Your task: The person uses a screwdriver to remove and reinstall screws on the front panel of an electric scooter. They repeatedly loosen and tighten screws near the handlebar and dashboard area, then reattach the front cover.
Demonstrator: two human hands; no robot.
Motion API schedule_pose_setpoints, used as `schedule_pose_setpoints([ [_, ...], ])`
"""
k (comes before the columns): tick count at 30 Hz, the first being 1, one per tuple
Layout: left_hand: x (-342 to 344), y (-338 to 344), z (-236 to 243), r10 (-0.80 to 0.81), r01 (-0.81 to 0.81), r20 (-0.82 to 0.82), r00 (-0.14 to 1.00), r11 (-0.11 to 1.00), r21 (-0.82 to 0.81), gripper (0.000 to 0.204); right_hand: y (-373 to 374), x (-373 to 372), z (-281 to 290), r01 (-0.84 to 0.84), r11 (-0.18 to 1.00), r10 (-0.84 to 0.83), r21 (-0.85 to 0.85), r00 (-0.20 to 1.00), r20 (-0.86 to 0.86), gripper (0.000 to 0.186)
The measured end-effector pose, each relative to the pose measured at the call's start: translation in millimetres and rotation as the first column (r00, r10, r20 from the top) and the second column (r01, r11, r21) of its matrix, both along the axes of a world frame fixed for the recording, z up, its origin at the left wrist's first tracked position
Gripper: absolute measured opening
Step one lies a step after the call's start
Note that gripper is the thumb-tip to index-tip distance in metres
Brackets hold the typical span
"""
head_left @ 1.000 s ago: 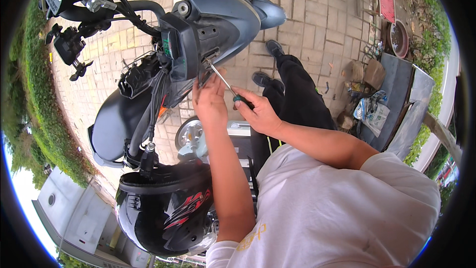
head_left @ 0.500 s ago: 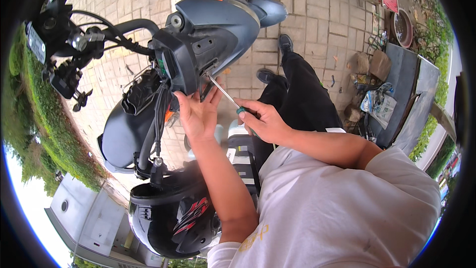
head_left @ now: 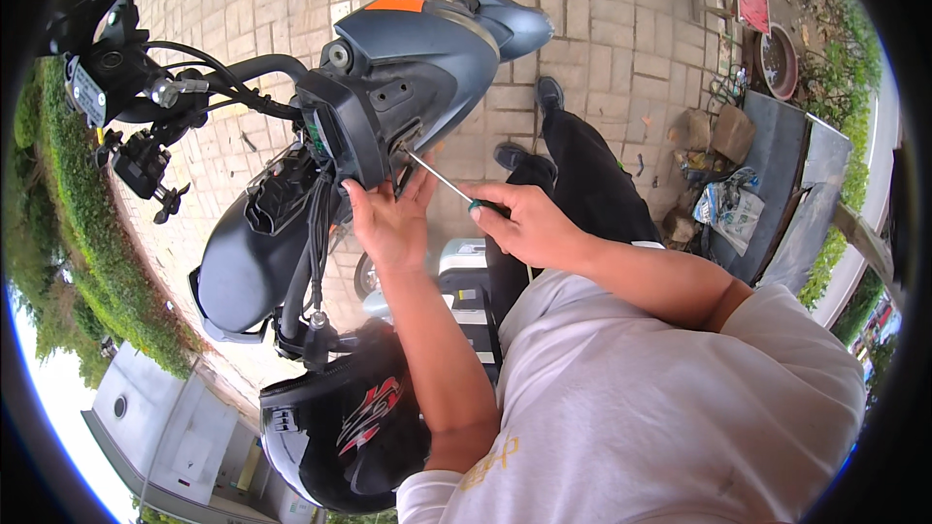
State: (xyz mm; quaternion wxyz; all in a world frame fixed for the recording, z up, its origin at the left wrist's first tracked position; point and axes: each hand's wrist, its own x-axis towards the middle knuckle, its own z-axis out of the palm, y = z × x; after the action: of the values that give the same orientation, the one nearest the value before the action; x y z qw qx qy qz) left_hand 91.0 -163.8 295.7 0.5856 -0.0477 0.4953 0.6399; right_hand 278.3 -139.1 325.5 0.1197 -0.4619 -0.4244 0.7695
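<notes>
My right hand (head_left: 532,225) is closed round the dark green handle of a screwdriver (head_left: 447,180). Its thin metal shaft slants up and left, with the tip at the motorcycle's side panel (head_left: 403,102), beside a slot in the black trim; the tip's exact seat is too small to make out. My left hand (head_left: 391,231), palm up, grips the lower edge of the black instrument housing (head_left: 361,121). Its thumb lies along the near side, and some fingertips disappear behind the housing, close to the screwdriver's tip.
Handlebars with cables (head_left: 238,68) extend to the left. A black helmet (head_left: 340,427) sits at lower left, near a black-and-white case (head_left: 468,296). Brick paving (head_left: 621,29) surrounds the motorcycle. Rocks (head_left: 733,131), a plastic bag (head_left: 743,213) and grey boards (head_left: 767,170) lie at right.
My right hand has shifted slightly right and its grip on the screwdriver handle has turned, knuckles now more on top. My left hand stays at the housing. The whole view has shifted slightly.
</notes>
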Motion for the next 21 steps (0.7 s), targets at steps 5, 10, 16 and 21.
schedule_pose_setpoints([
  [5,28.6,-4.8,-5.5,0.115,-0.112,-0.087,0.99,0.993,0.037,0.051,13.0,5.6,-5.7,0.096,0.85,-0.227,-0.518,0.954,-0.196,0.036],
  [10,53.2,0.2,-5.9,0.167,-0.164,-0.02,0.986,0.923,-0.349,0.047,1.3,11.2,-16.4,0.077,0.608,-0.507,-0.791,0.804,-0.311,0.034],
  [16,46.9,4.7,-4.4,0.034,-0.001,0.182,0.983,0.984,-0.178,0.04,-10.8,3.4,-23.6,0.089,0.585,-0.552,-0.806,0.772,-0.315,0.024],
  [21,36.4,4.6,-14.1,-0.039,0.047,0.077,0.996,0.994,-0.102,0.028,-18.7,1.3,-18.7,0.203,0.755,-0.417,-0.623,0.883,-0.218,0.025],
])
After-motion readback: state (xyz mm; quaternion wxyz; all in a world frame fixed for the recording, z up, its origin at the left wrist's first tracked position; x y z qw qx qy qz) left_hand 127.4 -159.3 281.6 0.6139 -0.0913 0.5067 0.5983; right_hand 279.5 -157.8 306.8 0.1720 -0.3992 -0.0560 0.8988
